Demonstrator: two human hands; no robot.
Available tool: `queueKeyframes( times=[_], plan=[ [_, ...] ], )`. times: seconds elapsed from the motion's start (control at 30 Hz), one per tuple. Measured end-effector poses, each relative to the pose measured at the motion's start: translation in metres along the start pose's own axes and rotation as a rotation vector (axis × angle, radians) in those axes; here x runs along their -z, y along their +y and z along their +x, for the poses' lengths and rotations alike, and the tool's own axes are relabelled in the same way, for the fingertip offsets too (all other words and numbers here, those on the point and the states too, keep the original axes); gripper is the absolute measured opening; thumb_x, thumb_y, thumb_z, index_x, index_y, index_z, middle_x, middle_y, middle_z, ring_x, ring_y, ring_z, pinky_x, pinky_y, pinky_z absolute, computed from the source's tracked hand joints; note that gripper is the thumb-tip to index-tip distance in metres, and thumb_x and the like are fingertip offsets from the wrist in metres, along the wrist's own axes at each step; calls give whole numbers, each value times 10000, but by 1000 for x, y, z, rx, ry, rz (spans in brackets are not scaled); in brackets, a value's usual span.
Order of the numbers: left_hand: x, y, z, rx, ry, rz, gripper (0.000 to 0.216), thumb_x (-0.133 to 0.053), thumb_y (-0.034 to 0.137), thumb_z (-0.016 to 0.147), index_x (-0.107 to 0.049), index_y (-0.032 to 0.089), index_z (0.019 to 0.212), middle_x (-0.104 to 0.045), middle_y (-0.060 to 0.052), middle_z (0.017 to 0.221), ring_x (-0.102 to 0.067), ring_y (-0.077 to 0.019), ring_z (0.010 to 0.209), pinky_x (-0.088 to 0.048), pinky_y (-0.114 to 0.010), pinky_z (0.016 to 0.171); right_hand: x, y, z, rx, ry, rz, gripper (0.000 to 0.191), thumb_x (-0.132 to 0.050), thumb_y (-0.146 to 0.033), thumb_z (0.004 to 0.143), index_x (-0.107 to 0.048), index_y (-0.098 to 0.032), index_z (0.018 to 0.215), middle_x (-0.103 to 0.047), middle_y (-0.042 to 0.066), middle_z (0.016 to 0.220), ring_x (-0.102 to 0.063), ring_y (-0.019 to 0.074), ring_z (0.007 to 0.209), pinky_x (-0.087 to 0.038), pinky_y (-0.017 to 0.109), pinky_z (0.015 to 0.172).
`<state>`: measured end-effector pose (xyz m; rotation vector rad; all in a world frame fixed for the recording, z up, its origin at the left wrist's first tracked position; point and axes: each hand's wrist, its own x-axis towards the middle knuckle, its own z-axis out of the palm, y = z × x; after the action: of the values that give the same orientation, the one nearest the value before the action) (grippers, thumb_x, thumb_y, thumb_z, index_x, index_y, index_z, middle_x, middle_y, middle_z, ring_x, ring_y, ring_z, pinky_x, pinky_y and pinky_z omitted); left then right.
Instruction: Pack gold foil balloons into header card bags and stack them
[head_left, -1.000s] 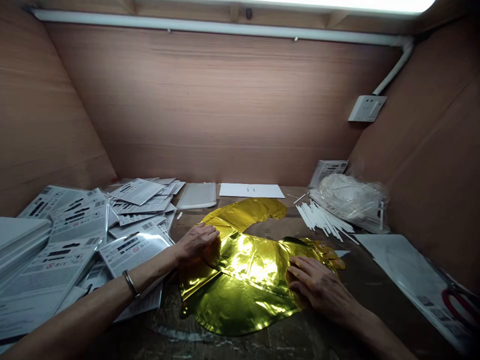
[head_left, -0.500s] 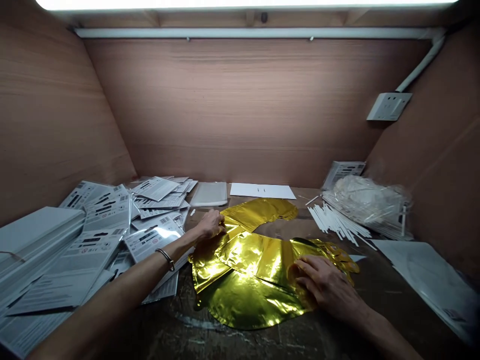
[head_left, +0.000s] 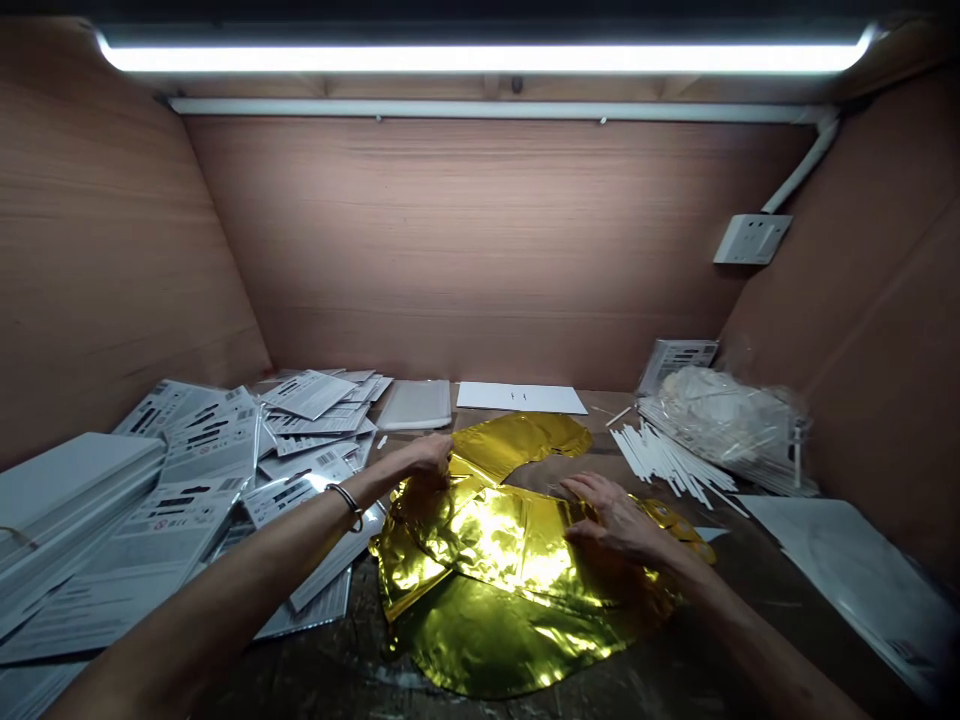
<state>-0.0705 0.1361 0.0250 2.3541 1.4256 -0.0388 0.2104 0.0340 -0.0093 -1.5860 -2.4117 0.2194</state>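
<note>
Flat, shiny gold foil balloons (head_left: 495, 540), uninflated and overlapping, lie on the dark tabletop in front of me. A curved gold section (head_left: 532, 440) reaches toward the back. My left hand (head_left: 429, 457), with a bracelet at the wrist, is closed at the left edge of the foil near that section; its fingertips are partly hidden. My right hand (head_left: 611, 515) rests on the upper right of the foil, thumb and fingers apart. Beyond its wrist, a gold part with cutouts (head_left: 679, 525) shows. Which layers are separate pieces I cannot tell.
Printed cards in clear sleeves (head_left: 217, 440) are heaped left, beside a white card stack (head_left: 75, 480). Clear bags (head_left: 415, 404) and a white card (head_left: 523, 398) lie behind. White sticks (head_left: 671, 455), a plastic bag (head_left: 720, 410) and clear sheets (head_left: 840, 560) are right.
My right hand has moved up and slightly left over the foil, its fingers more spread. The foil under it has shifted and lies wider. My left hand stays at the left edge. The view has tilted up.
</note>
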Motion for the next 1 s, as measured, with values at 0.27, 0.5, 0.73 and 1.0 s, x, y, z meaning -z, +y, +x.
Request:
queueKeyframes(
  times=[0.27, 0.5, 0.73, 1.0],
  plan=[
    [1, 10, -6, -7, -42, -83, 92, -531, 101, 471, -450, 141, 454, -391, 56, 420, -359, -74, 429, -280, -191, 407, -8, -4, -16, -52, 13, 22, 496, -548, -349, 648, -489, -130, 1088, -480, 133, 1149, -373, 273, 1087, -287, 425, 907],
    [67, 49, -6, -70, -27, -166, 203, -594, 168, 482, -546, 138, 677, -473, 51, 516, -436, -88, 467, -324, -183, 416, 27, 0, -13, -113, 94, 152, 490, -437, -412, 730, -432, -134, 1134, -491, 115, 1146, -438, 224, 1047, -354, 363, 879],
    [98, 103, -21, -174, -41, -32, 314, -589, 128, 479, -575, 115, 792, -496, 35, 579, -448, -94, 502, -337, -192, 446, 47, -6, -7, -128, 72, 287, 551, -497, -430, 687, -417, -146, 1152, -447, 96, 1198, -391, 233, 1094, -312, 384, 916],
    [93, 82, -18, -178, -41, 62, 310, -567, 133, 455, -566, 131, 765, -494, 44, 581, -445, -107, 533, -317, -190, 454, 61, 15, 21, -162, 8, 244, 525, -508, -377, 694, -438, -114, 1143, -505, 99, 1145, -463, 216, 1031, -384, 311, 853]
  ],
)
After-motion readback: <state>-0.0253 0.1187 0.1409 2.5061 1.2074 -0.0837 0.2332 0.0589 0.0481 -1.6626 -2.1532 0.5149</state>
